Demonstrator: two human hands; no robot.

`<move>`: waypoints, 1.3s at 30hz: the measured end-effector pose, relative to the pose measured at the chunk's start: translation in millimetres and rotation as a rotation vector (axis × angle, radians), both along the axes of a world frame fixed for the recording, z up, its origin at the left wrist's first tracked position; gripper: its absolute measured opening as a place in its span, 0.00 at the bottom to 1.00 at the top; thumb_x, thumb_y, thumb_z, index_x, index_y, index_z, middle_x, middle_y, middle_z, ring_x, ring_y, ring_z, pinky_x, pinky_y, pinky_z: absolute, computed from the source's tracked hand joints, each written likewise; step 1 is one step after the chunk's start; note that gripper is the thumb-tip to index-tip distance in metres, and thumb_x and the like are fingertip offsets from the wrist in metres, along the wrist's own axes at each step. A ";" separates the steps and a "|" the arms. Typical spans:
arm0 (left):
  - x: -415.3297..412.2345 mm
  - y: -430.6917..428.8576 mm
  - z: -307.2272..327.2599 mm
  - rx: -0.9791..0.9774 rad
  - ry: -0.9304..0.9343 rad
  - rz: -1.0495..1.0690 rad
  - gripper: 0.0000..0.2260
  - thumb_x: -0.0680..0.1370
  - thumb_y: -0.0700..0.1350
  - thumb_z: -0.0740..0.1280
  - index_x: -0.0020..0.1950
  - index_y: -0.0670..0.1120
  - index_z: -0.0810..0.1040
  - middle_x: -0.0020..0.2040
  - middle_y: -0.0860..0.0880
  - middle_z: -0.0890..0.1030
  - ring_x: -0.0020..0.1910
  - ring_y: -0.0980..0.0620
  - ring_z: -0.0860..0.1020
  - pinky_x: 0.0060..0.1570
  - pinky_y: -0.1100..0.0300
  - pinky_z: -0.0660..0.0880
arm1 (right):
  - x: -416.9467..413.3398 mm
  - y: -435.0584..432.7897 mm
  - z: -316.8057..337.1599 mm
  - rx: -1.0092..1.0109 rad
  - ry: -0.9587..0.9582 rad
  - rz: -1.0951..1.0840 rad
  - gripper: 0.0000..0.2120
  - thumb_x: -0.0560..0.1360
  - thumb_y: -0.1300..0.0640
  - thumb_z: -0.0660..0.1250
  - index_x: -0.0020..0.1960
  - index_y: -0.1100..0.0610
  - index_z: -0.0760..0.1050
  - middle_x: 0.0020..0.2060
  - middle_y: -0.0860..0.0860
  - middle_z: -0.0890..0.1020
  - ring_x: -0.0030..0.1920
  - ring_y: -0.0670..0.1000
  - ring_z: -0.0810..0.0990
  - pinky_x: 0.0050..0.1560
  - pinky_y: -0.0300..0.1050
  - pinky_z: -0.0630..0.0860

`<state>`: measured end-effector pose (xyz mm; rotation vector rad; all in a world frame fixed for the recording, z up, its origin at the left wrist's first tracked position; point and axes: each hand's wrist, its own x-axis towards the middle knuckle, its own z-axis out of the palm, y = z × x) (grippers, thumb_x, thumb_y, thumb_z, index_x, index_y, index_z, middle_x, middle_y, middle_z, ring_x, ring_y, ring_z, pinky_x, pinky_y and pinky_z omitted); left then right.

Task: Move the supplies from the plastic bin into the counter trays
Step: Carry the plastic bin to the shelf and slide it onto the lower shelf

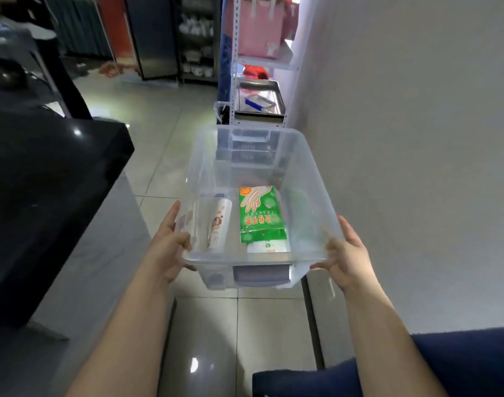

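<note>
I hold a clear plastic bin [302, 167] in the air in front of me, above the tiled floor. My left hand [170, 242] grips its near left corner and my right hand [345, 247] grips its near right corner. Inside lie a green pack of disposable gloves [260, 213], a white packet [269, 247] partly under it, and a sleeve of paper cups [216, 222] on the left.
A dark glossy counter [44, 196] runs along my left. Ahead stands a white metal shelf [262, 64] with a steel tray [259, 98] and pink bags [259, 27]. A pale wall [416, 138] closes the right side. Tiled floor [159, 138] leads forward.
</note>
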<state>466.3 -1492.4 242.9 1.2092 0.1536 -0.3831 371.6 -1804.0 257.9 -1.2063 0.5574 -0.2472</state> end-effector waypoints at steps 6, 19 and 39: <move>101.4 -44.2 0.3 -0.020 0.042 0.113 0.45 0.66 0.23 0.50 0.75 0.61 0.58 0.65 0.57 0.71 0.56 0.44 0.77 0.36 0.49 0.78 | 135.0 -54.3 -5.9 -0.014 0.044 0.094 0.31 0.70 0.73 0.57 0.68 0.50 0.70 0.45 0.56 0.80 0.41 0.61 0.73 0.41 0.66 0.72; 454.5 -34.3 -25.0 0.011 0.114 0.167 0.45 0.60 0.28 0.53 0.70 0.64 0.65 0.64 0.58 0.73 0.41 0.43 0.80 0.25 0.47 0.75 | 510.3 -51.6 -23.4 0.046 0.014 0.215 0.22 0.77 0.63 0.64 0.69 0.54 0.68 0.49 0.57 0.74 0.38 0.57 0.68 0.21 0.48 0.76; 955.1 47.0 25.5 0.027 0.069 0.454 0.41 0.68 0.24 0.52 0.74 0.57 0.62 0.65 0.46 0.71 0.54 0.31 0.75 0.22 0.47 0.77 | 1089.8 38.3 -1.8 -0.154 -0.003 0.499 0.25 0.74 0.68 0.65 0.61 0.41 0.71 0.52 0.53 0.77 0.51 0.60 0.77 0.42 0.63 0.81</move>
